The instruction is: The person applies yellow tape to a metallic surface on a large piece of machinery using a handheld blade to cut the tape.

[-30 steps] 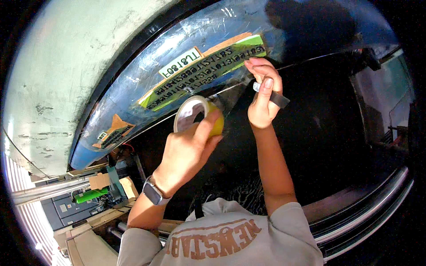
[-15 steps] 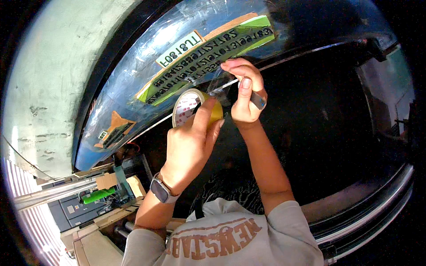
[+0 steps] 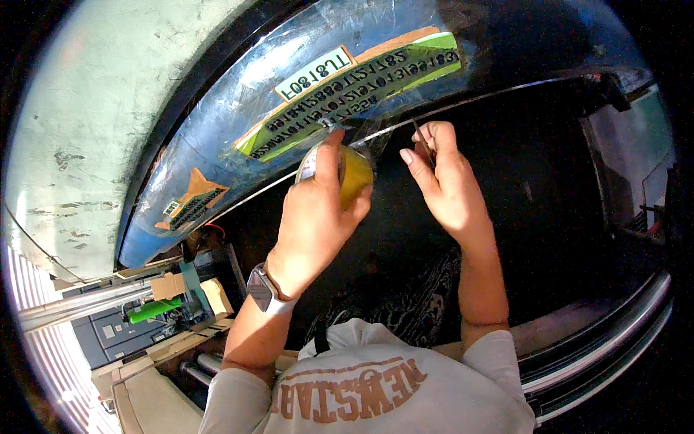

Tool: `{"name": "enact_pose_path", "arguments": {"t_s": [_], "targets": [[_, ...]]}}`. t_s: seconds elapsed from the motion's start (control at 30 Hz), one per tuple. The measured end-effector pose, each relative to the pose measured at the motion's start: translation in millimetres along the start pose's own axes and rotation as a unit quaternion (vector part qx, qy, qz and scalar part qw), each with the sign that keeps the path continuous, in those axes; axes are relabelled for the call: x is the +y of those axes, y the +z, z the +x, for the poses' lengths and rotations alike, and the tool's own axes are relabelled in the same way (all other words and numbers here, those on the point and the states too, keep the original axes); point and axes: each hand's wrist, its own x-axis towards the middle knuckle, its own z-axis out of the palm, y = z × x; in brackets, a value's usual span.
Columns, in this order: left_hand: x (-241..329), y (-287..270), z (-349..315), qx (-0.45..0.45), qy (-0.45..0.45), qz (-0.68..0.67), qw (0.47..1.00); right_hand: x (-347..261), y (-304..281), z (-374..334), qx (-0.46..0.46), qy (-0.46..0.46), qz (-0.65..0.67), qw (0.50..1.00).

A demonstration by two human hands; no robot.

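Note:
My left hand point(image 3: 311, 224), wearing a watch, grips a roll of yellowish clear tape point(image 3: 356, 177) close to the lower edge of a blue curved sheet point(image 3: 184, 148). Its index finger points up at that edge, where a glossy piece of tape point(image 3: 372, 141) shows. To the right, my right hand point(image 3: 455, 188) is closed, fingertips pinching a thin dark strip, perhaps a blade point(image 3: 421, 137); its kind is unclear. Above the hands, a green plate point(image 3: 361, 94) with raised dark characters and a pale label plate point(image 3: 318, 72) lie on the sheet under shiny film.
A smaller brown and dark plate point(image 3: 191, 199) sits at the sheet's left end. Behind the sheet curves a large pale green surface point(image 3: 87, 145). Metal rails point(image 3: 600, 347) run along the lower right. Grey cabinets point(image 3: 119, 336) and a green cylinder point(image 3: 153, 311) stand lower left.
My right hand has moved right and down, away from the sheet's edge, and turned over. My left hand has gone slightly up and right with the tape roll, which has turned.

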Motion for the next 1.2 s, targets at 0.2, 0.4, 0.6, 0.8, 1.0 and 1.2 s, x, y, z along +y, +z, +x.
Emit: {"name": "enact_pose_path", "arguments": {"t_s": [0.2, 0.4, 0.6, 0.8, 1.0, 1.2], "targets": [[-3.5, -0.3, 6.3, 0.008, 0.022, -0.011, 1.0, -6.2, -12.6, 6.5, -0.092, -0.084, -0.133, 0.983], [-4.4, 1.9, 3.4, 0.03, 0.027, 0.003, 0.999, -22.9, -17.5, 27.6, -0.225, 0.066, -0.205, 0.95], [-0.1, 2.6, 2.6, 0.052, 0.043, 0.006, 0.998, -7.7, -9.4, 40.8, -0.233, 0.026, -0.233, 0.944], [-2.2, -4.3, 0.5, 0.026, 0.006, 0.019, 0.999, 7.3, -41.7, 7.0, -0.217, 0.019, -0.275, 0.937], [-22.5, -9.2, -7.7, 0.016, -0.005, 0.021, 1.0, -27.3, -38.8, 18.8, -0.062, 0.025, 0.073, 0.995], [-42.3, -1.3, -25.4, -0.047, -0.039, -0.017, 0.998, 2.6, 7.8, 43.9, 0.106, -0.155, 0.331, 0.925]]}}
